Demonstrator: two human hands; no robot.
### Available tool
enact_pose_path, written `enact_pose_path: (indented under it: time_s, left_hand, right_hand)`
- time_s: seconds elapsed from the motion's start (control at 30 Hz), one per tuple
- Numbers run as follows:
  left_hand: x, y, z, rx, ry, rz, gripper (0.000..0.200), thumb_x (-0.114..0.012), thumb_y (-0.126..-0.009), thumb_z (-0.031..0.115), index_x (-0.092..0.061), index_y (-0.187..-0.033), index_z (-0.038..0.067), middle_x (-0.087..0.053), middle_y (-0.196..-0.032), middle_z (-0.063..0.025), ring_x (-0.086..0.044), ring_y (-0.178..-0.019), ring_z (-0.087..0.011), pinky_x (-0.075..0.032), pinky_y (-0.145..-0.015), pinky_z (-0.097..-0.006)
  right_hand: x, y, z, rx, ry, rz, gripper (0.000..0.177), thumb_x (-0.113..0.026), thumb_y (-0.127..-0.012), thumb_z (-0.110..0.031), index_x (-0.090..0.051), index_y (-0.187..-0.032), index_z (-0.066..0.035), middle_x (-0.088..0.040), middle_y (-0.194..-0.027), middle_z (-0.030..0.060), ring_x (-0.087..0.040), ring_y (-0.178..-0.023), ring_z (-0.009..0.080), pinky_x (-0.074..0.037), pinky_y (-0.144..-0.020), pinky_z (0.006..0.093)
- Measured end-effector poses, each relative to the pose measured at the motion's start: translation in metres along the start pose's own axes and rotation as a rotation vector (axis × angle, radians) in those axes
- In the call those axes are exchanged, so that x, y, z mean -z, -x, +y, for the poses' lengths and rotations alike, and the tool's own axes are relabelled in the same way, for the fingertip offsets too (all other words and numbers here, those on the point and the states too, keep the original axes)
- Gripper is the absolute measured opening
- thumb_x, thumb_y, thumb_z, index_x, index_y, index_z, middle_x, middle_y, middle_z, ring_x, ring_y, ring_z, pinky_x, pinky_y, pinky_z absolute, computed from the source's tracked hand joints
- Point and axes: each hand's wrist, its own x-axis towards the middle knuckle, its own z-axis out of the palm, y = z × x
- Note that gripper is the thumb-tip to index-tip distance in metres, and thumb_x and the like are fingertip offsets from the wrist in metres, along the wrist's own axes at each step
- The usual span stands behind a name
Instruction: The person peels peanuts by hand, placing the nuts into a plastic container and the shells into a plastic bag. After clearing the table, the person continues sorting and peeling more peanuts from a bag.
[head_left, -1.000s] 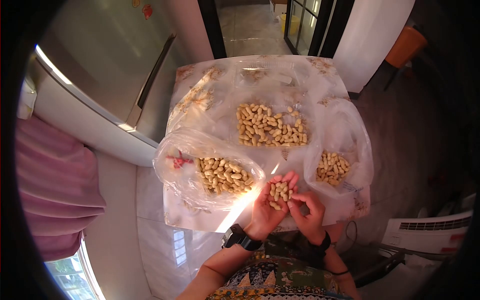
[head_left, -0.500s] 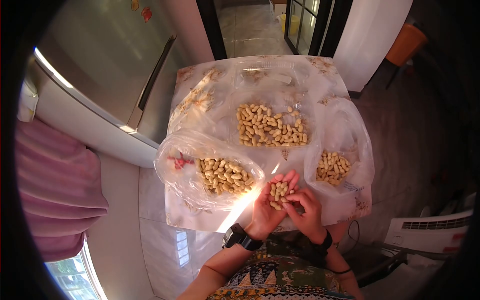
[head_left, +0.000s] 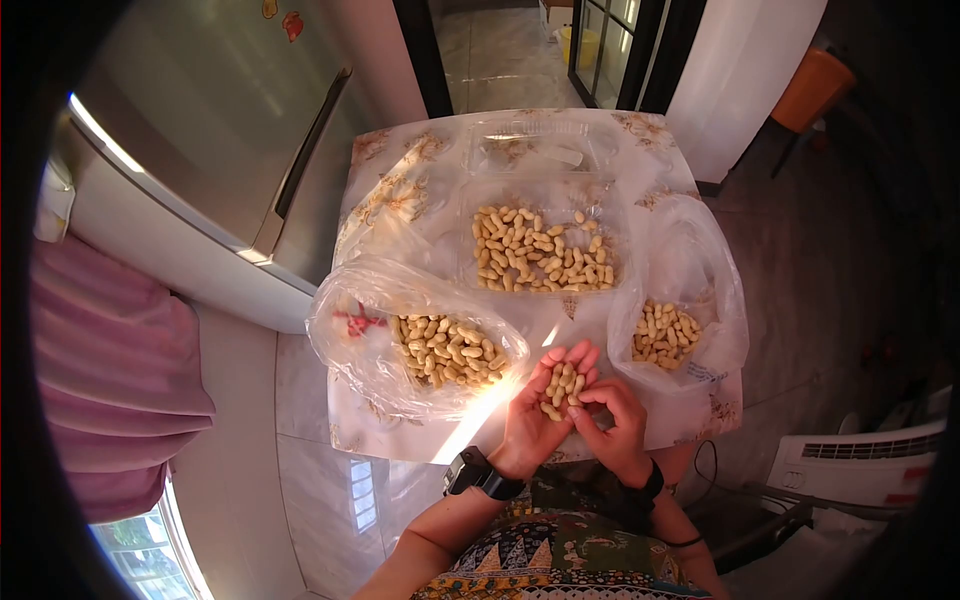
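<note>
Palm up, my left hand [head_left: 532,420] is cupped under several unshelled peanuts [head_left: 563,383] near the table's front edge. The fingers of my right hand [head_left: 612,425] are bent over that palm, with thumb and forefinger closed at a peanut [head_left: 574,401] on the edge of the handful. To the left lies an opened clear plastic bag [head_left: 345,290] of peanuts. A second plastic bag [head_left: 715,260] with fewer peanuts stands on the right. Beyond my hands, a clear plastic box [head_left: 465,250] holds a spread of peanuts, its lid [head_left: 530,150] folded back.
The flowered tablecloth [head_left: 400,200] carries all of these, with a bright sun streak near my left hand. A fridge [head_left: 220,130] stands at the left. An orange bin [head_left: 812,90] is at the far right, and a white appliance [head_left: 860,465] is at the lower right.
My right thumb and forefinger have drawn closer together at the peanuts in my left palm, and the handful sits slightly rearranged. Bags and box stay put.
</note>
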Motion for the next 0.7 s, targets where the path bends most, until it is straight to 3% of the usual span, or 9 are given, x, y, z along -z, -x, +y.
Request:
enact_pose_path:
  time_s: [0.17, 0.27, 0.33, 0.37, 0.43, 0.47, 0.53, 0.63, 0.7]
  left_hand:
    - [0.000, 0.000, 0.000, -0.005, -0.049, -0.039, 0.033, -0.041, -0.102, 0.023, -0.047, -0.130, 0.007, -0.036, -0.149, -0.0152, -0.028, -0.142, -0.0306, -0.026, -0.116, -0.0431]
    - [-0.001, 0.002, 0.000, 0.001, 0.009, 0.031, 0.028, -0.044, -0.101, 0.022, -0.051, -0.123, 0.006, -0.046, -0.141, -0.0150, -0.038, -0.136, -0.0300, -0.032, -0.113, -0.0426]
    - [0.005, 0.003, -0.001, -0.041, -0.007, 0.111, 0.022, -0.048, -0.101, 0.023, -0.056, -0.113, 0.006, -0.060, -0.119, -0.0105, -0.055, -0.116, -0.0244, -0.044, -0.102, -0.0375]
    - [0.005, 0.004, -0.002, -0.042, -0.007, 0.109, 0.022, -0.048, -0.101, 0.023, -0.056, -0.113, 0.006, -0.060, -0.119, -0.0105, -0.055, -0.116, -0.0244, -0.044, -0.102, -0.0375]
    - [-0.004, 0.007, -0.002, -0.049, -0.181, 0.393, 0.019, -0.050, -0.100, 0.024, -0.058, -0.104, 0.007, -0.062, -0.091, -0.0025, -0.058, -0.080, -0.0134, -0.050, -0.071, -0.0257]
    - [-0.008, 0.009, 0.000, -0.050, -0.184, 0.389, 0.019, -0.050, -0.100, 0.024, -0.058, -0.104, 0.007, -0.062, -0.091, -0.0025, -0.058, -0.080, -0.0134, -0.050, -0.071, -0.0257]
    - [-0.016, 0.014, 0.004, 0.068, -0.419, 0.244, 0.018, -0.049, -0.102, 0.025, -0.057, -0.103, 0.008, -0.054, -0.077, 0.0017, -0.045, -0.060, -0.0067, -0.036, -0.051, -0.0191]
    - [-0.021, 0.021, -0.001, 0.062, -0.645, 0.191, 0.017, -0.047, -0.103, 0.023, -0.055, -0.105, 0.008, -0.049, -0.071, 0.0029, -0.036, -0.054, -0.0047, -0.027, -0.046, -0.0190]
    - [-0.019, 0.024, -0.003, 0.027, -0.695, 0.144, 0.016, -0.047, -0.103, 0.022, -0.054, -0.106, 0.008, -0.048, -0.071, 0.0031, -0.036, -0.054, -0.0045, -0.028, -0.047, -0.0188]
  right_hand:
    - [0.000, 0.001, 0.001, 0.011, 0.012, 0.011, 0.019, -0.074, -0.076, -0.001, -0.062, -0.090, -0.003, -0.063, -0.088, 0.0076, -0.061, -0.073, 0.0169, -0.050, -0.064, 0.0264]
    - [0.000, 0.002, 0.002, 0.004, 0.011, 0.020, 0.018, -0.074, -0.076, 0.000, -0.062, -0.090, -0.002, -0.063, -0.087, 0.0073, -0.061, -0.073, 0.0158, -0.050, -0.065, 0.0260]
    - [0.001, 0.005, 0.002, 0.000, 0.004, 0.027, 0.018, -0.074, -0.076, 0.000, -0.062, -0.090, -0.002, -0.063, -0.086, 0.0070, -0.061, -0.073, 0.0149, -0.050, -0.066, 0.0257]
    - [0.001, 0.007, 0.002, -0.034, -0.036, 0.040, 0.018, -0.074, -0.076, 0.000, -0.062, -0.090, -0.001, -0.064, -0.086, 0.0067, -0.061, -0.074, 0.0139, -0.050, -0.067, 0.0252]
    - [0.005, 0.006, 0.001, -0.058, -0.076, 0.055, 0.018, -0.074, -0.077, 0.000, -0.062, -0.090, -0.001, -0.064, -0.085, 0.0064, -0.062, -0.074, 0.0129, -0.049, -0.067, 0.0247]
    - [0.007, 0.005, -0.002, -0.058, -0.083, 0.048, 0.018, -0.074, -0.076, 0.000, -0.064, -0.091, -0.001, -0.065, -0.087, 0.0072, -0.063, -0.075, 0.0139, -0.050, -0.067, 0.0252]
    - [0.009, 0.002, -0.007, -0.059, -0.094, 0.046, 0.019, -0.074, -0.076, 0.000, -0.065, -0.093, -0.001, -0.067, -0.089, 0.0080, -0.064, -0.075, 0.0149, -0.052, -0.066, 0.0256]
    - [0.012, -0.007, -0.012, 0.030, -0.069, 0.092, 0.020, -0.074, -0.075, 0.003, -0.065, -0.093, -0.002, -0.067, -0.089, 0.0082, -0.065, -0.075, 0.0160, -0.052, -0.066, 0.0262]
    - [0.015, -0.009, -0.015, 0.070, -0.015, 0.101, 0.022, -0.073, -0.075, 0.005, -0.066, -0.093, -0.004, -0.067, -0.090, 0.0086, -0.065, -0.076, 0.0176, -0.052, -0.066, 0.0267]
